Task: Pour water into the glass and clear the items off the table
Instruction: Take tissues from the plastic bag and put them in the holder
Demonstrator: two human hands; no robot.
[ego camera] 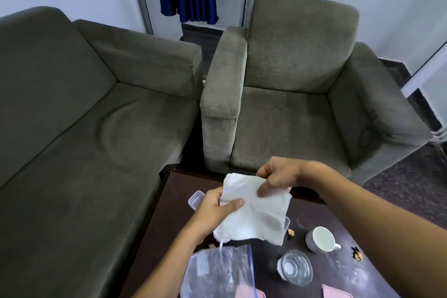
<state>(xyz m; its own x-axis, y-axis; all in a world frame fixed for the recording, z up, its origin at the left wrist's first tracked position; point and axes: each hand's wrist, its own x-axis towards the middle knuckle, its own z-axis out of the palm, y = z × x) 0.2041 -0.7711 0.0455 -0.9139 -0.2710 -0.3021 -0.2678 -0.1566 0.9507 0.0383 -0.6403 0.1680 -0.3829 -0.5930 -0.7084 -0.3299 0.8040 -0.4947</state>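
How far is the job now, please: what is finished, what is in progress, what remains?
Done: the clear drinking glass seems to hold water. In hand: left hand and right hand hold a white paper napkin. Left: white ceramic mug, clear zip bag and scraps still sit on the dark wooden table.

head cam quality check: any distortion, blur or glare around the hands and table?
Head view: wide-angle bending at the edges, sofa and window frames curve. Dim, flat light, no hard shadows. Both hands and the white napkin slightly soft. Glass shows mild highlights; plastic bag is hazy; dark table lacks detail.
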